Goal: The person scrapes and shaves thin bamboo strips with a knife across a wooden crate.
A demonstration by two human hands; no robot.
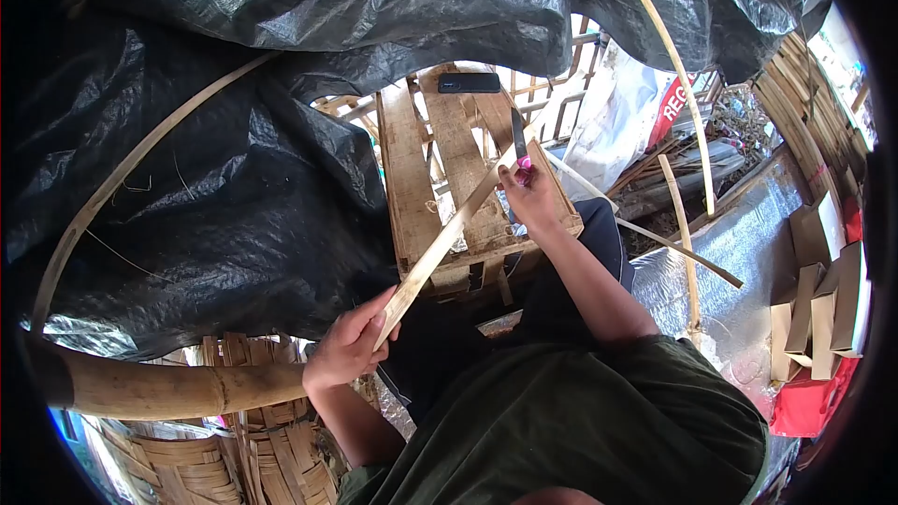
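A long pale bamboo strip [436, 252] runs diagonally from the lower left up over a slatted wooden bench [409, 168]. My left hand [354, 337] is closed around its lower end. My right hand [528, 189] is at the strip's upper part and grips a knife [519, 134] with a pink handle, its dark blade pointing up and away. The fingertips of that hand lie beside the strip. Farther back on the bench lies a black phone [469, 83].
Black plastic sheeting [234, 196] hangs at the left and above. A thick bamboo pole [187, 387] crosses the lower left, above woven bamboo [168, 458]. Thin bamboo strips [686, 234] stand and lie at the right, near cardboard boxes [816, 318] and a red bag [812, 402].
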